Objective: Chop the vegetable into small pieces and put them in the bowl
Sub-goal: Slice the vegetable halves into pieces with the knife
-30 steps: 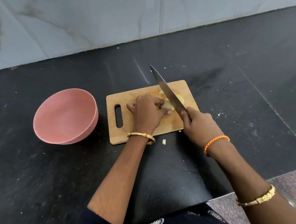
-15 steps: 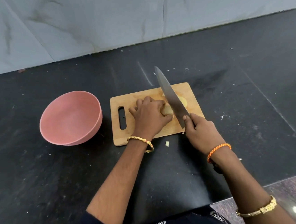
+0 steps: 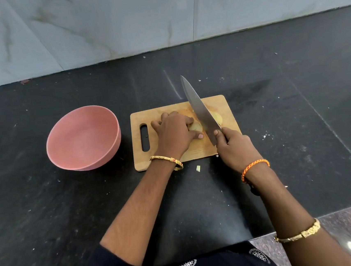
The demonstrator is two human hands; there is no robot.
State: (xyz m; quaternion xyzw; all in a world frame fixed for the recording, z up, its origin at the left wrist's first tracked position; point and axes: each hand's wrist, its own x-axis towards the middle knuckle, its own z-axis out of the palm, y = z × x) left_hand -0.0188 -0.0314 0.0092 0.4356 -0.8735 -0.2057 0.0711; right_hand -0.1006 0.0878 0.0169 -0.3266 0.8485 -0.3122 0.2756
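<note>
A pale yellow vegetable lies on the wooden cutting board, and my left hand presses down on its left part. My right hand grips the handle of a large knife. Its blade slants across the vegetable with the tip pointing away from me. A cut slice lies just right of the blade. The pink bowl stands to the left of the board with nothing in it.
A small cut scrap lies on the black counter just in front of the board. A grey marble wall rises behind. The counter's front edge runs at the lower right, with speckled floor beyond.
The knife has stayed over the vegetable, its blade shifting slightly along it. My left hand keeps its hold. The camera has tipped a little, so everything sits lower in view.
</note>
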